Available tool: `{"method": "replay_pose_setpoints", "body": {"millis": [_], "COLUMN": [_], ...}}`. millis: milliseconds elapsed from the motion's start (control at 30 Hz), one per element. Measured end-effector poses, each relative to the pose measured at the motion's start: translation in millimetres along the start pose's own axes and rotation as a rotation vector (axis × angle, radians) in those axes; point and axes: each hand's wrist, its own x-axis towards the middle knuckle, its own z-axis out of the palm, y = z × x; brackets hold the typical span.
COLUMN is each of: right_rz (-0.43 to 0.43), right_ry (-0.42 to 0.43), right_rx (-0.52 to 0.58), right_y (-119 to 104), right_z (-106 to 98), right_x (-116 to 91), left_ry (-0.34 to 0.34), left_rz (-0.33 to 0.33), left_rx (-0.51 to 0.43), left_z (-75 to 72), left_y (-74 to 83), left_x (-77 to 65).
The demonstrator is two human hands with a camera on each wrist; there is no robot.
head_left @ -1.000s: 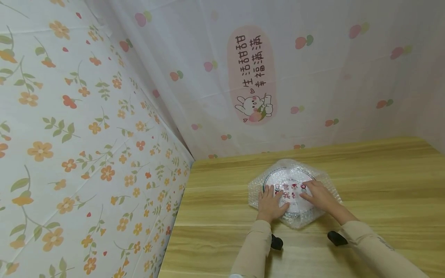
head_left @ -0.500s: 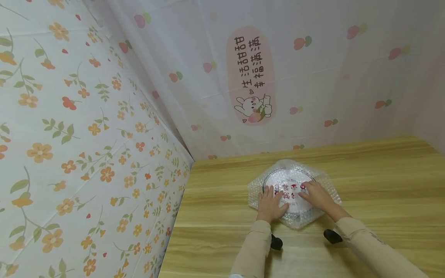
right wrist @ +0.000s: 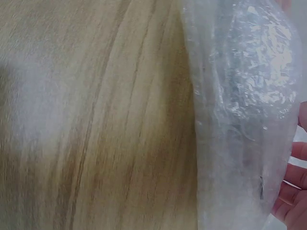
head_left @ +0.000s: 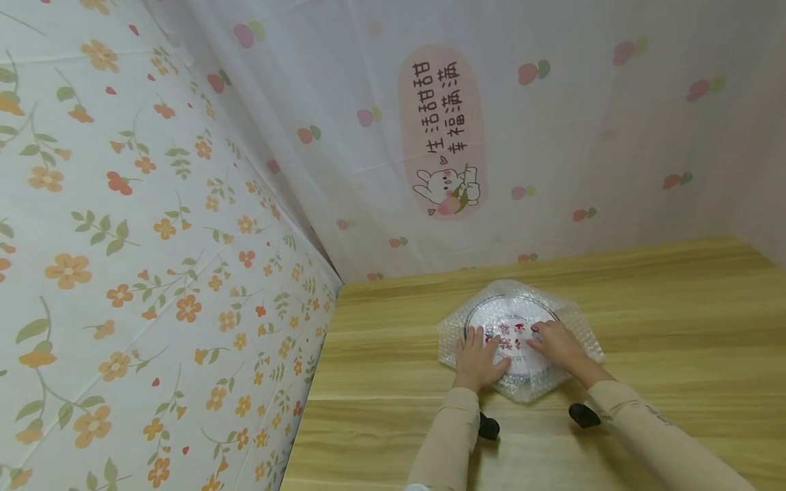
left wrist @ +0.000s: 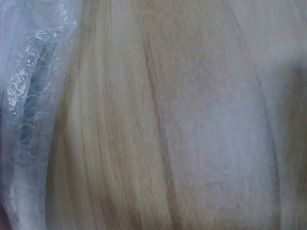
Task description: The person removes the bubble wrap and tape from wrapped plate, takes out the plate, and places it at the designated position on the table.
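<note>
A flat, round white object (head_left: pixel 506 310) with a dark ring and red characters on its face lies on the table inside clear bubble wrap (head_left: pixel 522 390). On the left part of the wrapped disc rests my left hand (head_left: pixel 479 360), fingers spread and thumb out to the right. My right hand (head_left: pixel 560 344) lies on its right part, fingers pointing left across the wrap. The right wrist view shows several fingers (right wrist: pixel 298 151) of that hand against the wrap's edge. Only a strip of bubble wrap (left wrist: pixel 36 96) appears in the left wrist view, with no clear sight of the hand.
The wood-grain table (head_left: pixel 675 320) extends to both sides of the package. A white cloth with fruit prints (head_left: pixel 344 95) hangs behind it, and a flowered cloth (head_left: pixel 153 273) at the left. Black devices (head_left: pixel 488 427) hang under both wrists.
My right hand and forearm have shifted slightly to the left over the wrapped disc. The left hand and the package have stayed in place.
</note>
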Motion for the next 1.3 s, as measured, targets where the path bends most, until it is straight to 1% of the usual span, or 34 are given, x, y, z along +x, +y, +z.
{"method": "replay_pose_setpoints", "body": {"millis": [233, 367, 533, 667, 800, 1000, 1067, 1167, 1300], "right_rz": [0.008, 0.005, 0.04, 0.052, 0.046, 0.012, 0.01, 0.03, 0.078], "right_ry": [-0.007, 0.0, -0.059, -0.078, -0.054, 0.054, 0.073, 0.079, 0.077], "right_rx": [-0.026, -0.062, -0.115, -0.132, -0.125, -0.075, -0.062, -0.047, -0.053], "right_y": [2, 2, -1, -3, -2, 4, 6, 7, 8], "right_z": [4, 6, 6, 5, 5, 9, 11, 13, 16], "right_x": [2, 4, 6, 6, 6, 6, 7, 8, 8], "left_ry": [-0.015, -0.023, -0.032, -0.026, -0.012, 0.006, 0.007, 0.003, -0.012], "left_rz": [-0.006, -0.009, -0.02, -0.017, -0.012, -0.01, -0.009, -0.013, -0.014], "left_rx": [0.028, 0.035, 0.031, 0.029, 0.028, 0.022, 0.02, 0.02, 0.027], "left_z": [-4.8, -3.7, -1.1, -1.6, -3.1, -5.0, -5.5, -7.0, -8.3], "left_y": [0.8, 0.2, -0.2, 0.7, 1.3, 1.1, 1.1, 1.4, 2.1], "left_x": [-0.7, -0.5, 0.4, 0.4, -1.0, -2.7, -2.7, -3.1, -2.9]}}
